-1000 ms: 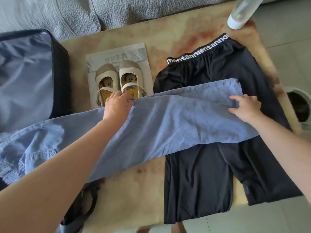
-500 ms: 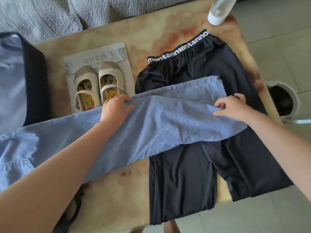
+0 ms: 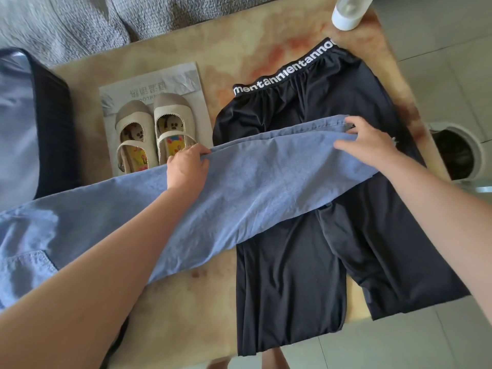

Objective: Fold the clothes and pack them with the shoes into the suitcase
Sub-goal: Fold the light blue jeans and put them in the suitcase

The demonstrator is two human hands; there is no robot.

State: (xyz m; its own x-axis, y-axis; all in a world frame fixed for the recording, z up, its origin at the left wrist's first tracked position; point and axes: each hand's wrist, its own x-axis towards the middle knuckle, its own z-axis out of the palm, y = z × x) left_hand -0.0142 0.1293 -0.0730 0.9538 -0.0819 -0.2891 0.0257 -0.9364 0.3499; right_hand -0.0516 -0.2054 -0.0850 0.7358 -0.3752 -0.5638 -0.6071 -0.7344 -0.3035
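Your work surface is a stone-look table (image 3: pixel 186 302), smooth, beige with rust-red mottling. Across it lies a pair of blue trousers (image 3: pixel 253 187) in soft, faintly napped woven cloth. It forms one long band running from the patch-pocket end at your left to the hem at your right, and crosses over the black trousers (image 3: pixel 292 275). Those are thin, matte and smooth, laid flat with the white-lettered elastic waistband farthest from you and the legs hanging over the near edge. The suitcase (image 3: pixel 53 123) stands open at the far left, with a dark ribbed shell and a smooth grey-blue lining; nothing packed in it is visible. A creased printed sheet (image 3: pixel 181 78) carries the shoes (image 3: pixel 151 129), a beige round-toed pair with straps and cartoon insoles, side by side just beyond the blue cloth. Your left hand (image 3: pixel 186 166) grips the far edge of the blue trousers, fingers curled over it. Your right hand (image 3: pixel 370 145) holds the hem end, fingers bent down onto it and thumb extended. A translucent bottle (image 3: pixel 346 14) with a white base sits at the far corner.
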